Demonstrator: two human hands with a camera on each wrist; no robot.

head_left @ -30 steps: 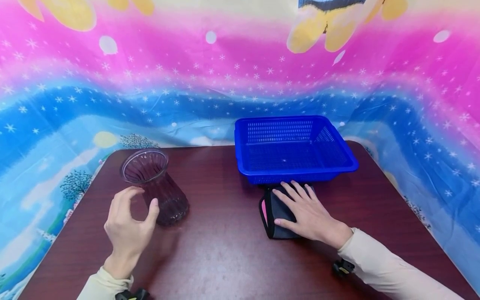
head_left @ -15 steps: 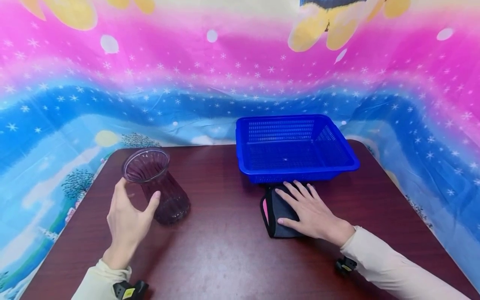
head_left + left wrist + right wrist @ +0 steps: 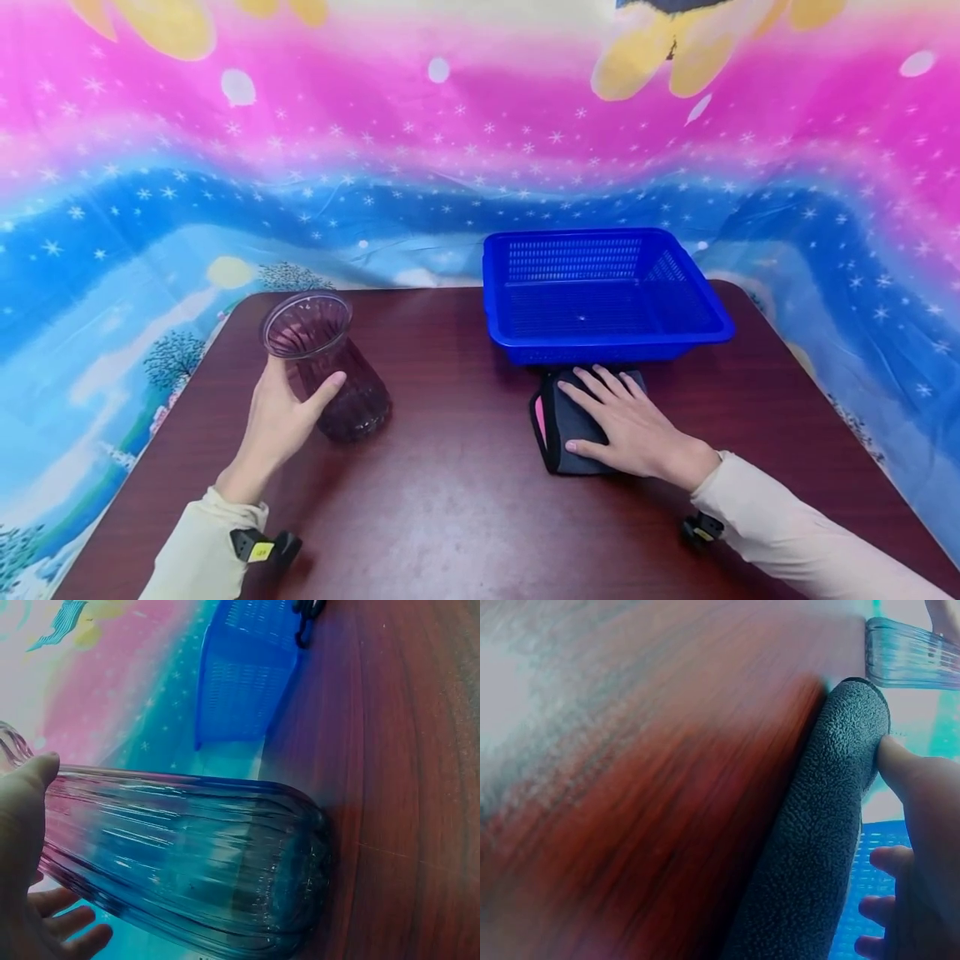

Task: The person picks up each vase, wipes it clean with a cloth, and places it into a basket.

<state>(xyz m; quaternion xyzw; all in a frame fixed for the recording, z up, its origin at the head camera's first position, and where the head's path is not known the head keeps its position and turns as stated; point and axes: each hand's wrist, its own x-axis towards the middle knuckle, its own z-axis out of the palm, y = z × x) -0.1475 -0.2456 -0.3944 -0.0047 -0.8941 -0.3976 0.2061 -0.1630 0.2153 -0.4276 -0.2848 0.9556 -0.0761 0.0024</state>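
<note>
At the left of the head view, a purple glass vase [image 3: 352,396] stands on the brown table [image 3: 450,467]. The left hand [image 3: 276,421] is at its neck, thumb on one side and fingers on the other, but I can't tell if they squeeze it. Right of the middle, the right hand [image 3: 641,433] lies flat, fingers spread, on a dark grey pouch [image 3: 570,421]. A blue basket [image 3: 611,342] sits just behind the pouch.

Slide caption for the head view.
Left grip at a glass vase, right grip spread on a dark pouch near a blue basket.
</note>
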